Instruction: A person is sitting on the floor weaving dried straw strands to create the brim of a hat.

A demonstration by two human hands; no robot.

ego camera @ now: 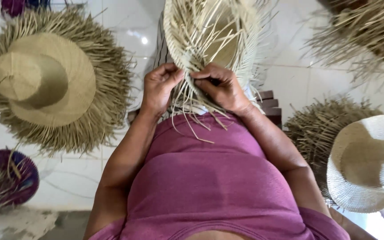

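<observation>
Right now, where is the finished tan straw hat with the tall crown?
In the head view, the finished tan straw hat lies on the white tiled floor at upper left, beyond the left hand, above a purple woven piece.

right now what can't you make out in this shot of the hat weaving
Head view only:
- Fingertips of the left hand and right hand: curled into the loose straw strands, so the grip is hidden.
- Unfinished straw hat: its top is cut off by the upper edge.
- Purple woven piece: cut by the left edge and covered by straw.
- White hat: its right brim washes out in glare.
</observation>
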